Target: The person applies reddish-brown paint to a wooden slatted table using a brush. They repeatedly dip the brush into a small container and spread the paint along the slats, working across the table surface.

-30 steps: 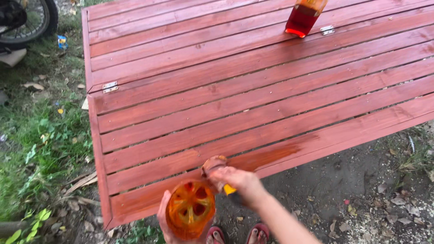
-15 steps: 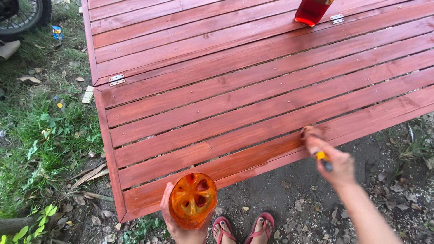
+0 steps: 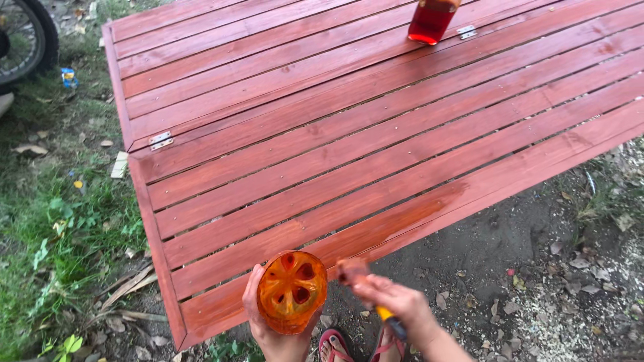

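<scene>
My left hand (image 3: pixel 268 322) grips an orange-stained cut plastic container (image 3: pixel 292 291) holding wood stain, just past the near edge of a red-brown slatted wooden panel (image 3: pixel 349 134). My right hand (image 3: pixel 396 305) holds a paintbrush (image 3: pixel 362 285) with a yellow handle, its stained bristles right beside the container's rim. A wet, brighter orange streak (image 3: pixel 402 218) runs along the nearest slat. A plastic bottle of red stain (image 3: pixel 431 20) stands upright on the far part of the panel.
Metal hinges (image 3: pixel 160 140) (image 3: pixel 466 31) join the panel's sections. Grass and dry leaves lie on the left, with a bicycle wheel (image 3: pixel 23 40) at top left. Bare dirt with debris is on the right. My feet in red sandals (image 3: pixel 362 345) are at the bottom.
My right hand has swept the brush back from the right end of the nearest slat to the container in my left hand. The view has shifted slightly.
</scene>
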